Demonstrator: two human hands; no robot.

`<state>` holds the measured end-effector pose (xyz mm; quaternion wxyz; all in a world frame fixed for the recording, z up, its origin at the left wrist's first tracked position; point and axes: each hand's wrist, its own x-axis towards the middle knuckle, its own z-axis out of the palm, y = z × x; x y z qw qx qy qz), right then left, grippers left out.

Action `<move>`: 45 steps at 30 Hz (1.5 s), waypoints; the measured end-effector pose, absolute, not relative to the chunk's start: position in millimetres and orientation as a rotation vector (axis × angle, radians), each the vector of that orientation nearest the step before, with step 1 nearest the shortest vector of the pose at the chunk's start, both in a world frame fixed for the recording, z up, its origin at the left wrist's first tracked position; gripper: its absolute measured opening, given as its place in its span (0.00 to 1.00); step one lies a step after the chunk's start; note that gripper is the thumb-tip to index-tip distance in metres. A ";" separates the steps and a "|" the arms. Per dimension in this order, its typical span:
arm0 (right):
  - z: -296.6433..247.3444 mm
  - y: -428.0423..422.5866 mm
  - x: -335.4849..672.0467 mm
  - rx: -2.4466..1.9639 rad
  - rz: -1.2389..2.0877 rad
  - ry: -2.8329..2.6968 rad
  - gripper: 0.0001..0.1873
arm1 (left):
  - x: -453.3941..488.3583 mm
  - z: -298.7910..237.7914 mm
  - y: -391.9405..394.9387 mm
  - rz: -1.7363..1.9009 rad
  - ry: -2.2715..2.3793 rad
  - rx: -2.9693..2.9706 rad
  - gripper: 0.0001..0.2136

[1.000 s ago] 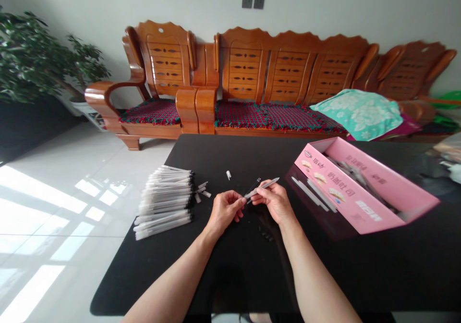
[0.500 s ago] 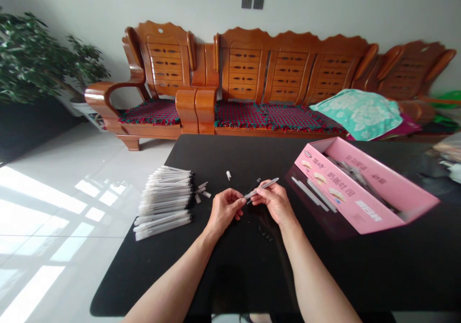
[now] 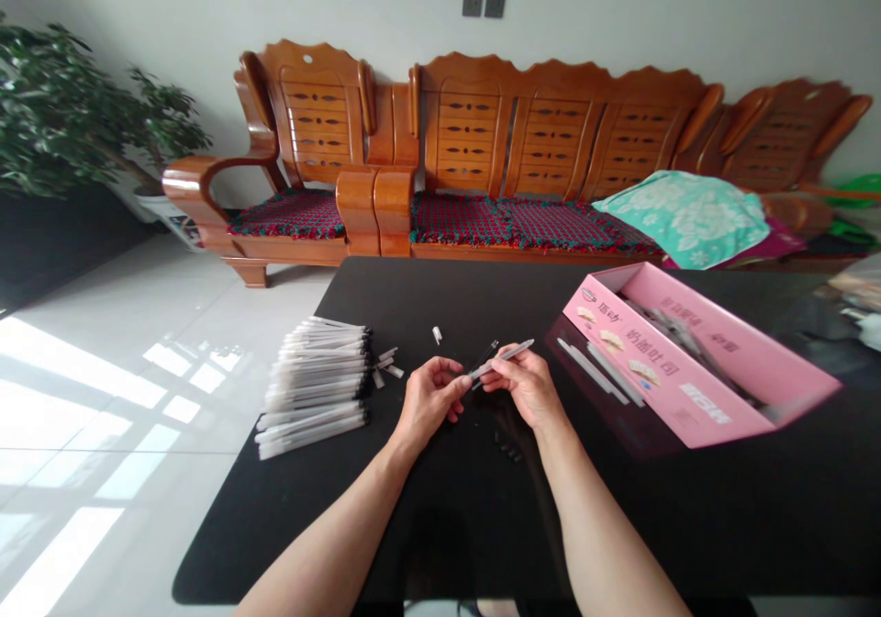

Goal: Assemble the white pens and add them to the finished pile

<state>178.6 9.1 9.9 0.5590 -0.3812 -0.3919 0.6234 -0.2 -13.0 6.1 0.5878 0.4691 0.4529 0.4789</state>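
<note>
Over the middle of the black table, my left hand point(image 3: 433, 395) and my right hand point(image 3: 521, 383) meet at a slim translucent pen barrel point(image 3: 515, 351). The fingers of my right hand are closed around its middle, with its far end pointing up to the right. My left thumb and fingers pinch its near end. A thin black stick point(image 3: 484, 357), perhaps a refill, lies close behind the barrel; I cannot tell which hand bears it. Several small black caps point(image 3: 507, 447) lie just below my right hand. A short white piece point(image 3: 437, 334) rests beyond my left hand.
On the left is a stack of white pens point(image 3: 317, 378) with black ends, with several short white pieces point(image 3: 389, 364) beside it. Two loose white tubes point(image 3: 596, 371) lie against an open pink box point(image 3: 661, 369) holding more tubes. A wooden sofa point(image 3: 468, 153) stands behind the table.
Almost nothing differs. Both hands keep the same hold on the barrel, and the fingers of my left hand have shifted very slightly.
</note>
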 end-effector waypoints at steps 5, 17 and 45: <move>10.4 8.6 178.1 -0.901 1.480 -0.933 0.14 | 0.0 3.9 -13.3 1.029 1.068 1.117 0.23; 8.1 10.2 181.2 -0.933 1.429 -0.929 0.14 | -7.4 4.7 -10.2 1.251 1.279 1.643 0.15; 15.6 6.3 181.5 -0.822 1.529 -1.043 0.15 | -21.4 2.3 34.2 0.808 1.598 2.275 0.08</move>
